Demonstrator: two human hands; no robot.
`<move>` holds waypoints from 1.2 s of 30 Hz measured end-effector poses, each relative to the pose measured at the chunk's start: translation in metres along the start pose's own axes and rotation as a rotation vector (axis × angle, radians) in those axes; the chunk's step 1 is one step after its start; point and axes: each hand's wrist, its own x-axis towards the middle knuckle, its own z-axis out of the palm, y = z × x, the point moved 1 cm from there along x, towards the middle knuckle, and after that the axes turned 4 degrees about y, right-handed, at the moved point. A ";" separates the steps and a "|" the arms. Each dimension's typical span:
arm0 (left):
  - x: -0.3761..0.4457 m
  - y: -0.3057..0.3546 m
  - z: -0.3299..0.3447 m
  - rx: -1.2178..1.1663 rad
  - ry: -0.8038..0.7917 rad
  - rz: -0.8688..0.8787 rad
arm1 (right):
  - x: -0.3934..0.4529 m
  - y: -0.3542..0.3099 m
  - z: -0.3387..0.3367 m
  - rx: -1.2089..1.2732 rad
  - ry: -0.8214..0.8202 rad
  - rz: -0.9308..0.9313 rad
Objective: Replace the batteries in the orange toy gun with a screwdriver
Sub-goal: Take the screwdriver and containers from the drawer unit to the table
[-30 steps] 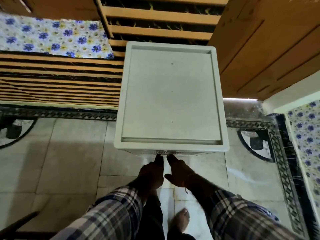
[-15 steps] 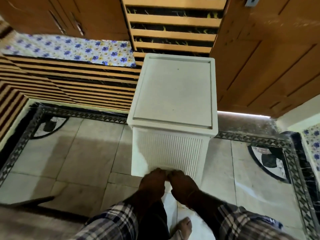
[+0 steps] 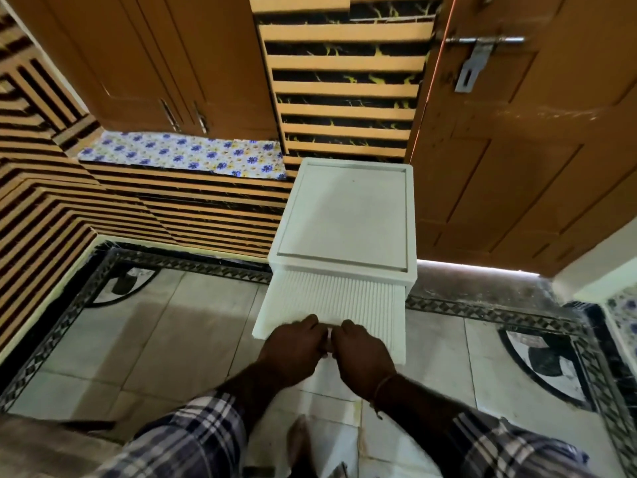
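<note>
Apparently both hands (image 3: 329, 343) on white drawer (image 3: 331, 301).

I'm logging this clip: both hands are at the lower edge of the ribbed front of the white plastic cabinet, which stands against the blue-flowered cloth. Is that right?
Not quite. In the head view, the left hand and right hand are at the ribbed front's lower edge, but the white plastic cabinet stands beside the brown wooden door; the blue-flowered cloth lies apart, on a ledge to its left.

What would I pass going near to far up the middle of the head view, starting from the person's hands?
Left hand and right hand gripping the drawer's front → ribbed white drawer front → flat top of the white cabinet → striped wall panel.
</note>
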 end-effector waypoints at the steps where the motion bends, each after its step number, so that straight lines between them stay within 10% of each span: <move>1: 0.009 -0.002 -0.003 0.020 0.006 0.004 | 0.008 0.003 -0.004 -0.018 -0.009 0.008; 17: 0.129 -0.042 -0.033 0.248 0.229 -0.038 | 0.101 0.056 -0.035 -0.475 0.168 0.183; 29: 0.061 -0.048 0.020 0.125 0.424 0.194 | 0.051 0.053 0.009 -0.184 0.295 0.047; 33: 0.041 -0.057 0.057 -0.050 0.126 0.173 | 0.031 0.060 0.054 0.103 -0.212 0.334; 36: 0.048 -0.065 0.072 -0.154 -0.200 0.035 | 0.035 0.064 0.067 0.248 -0.261 0.598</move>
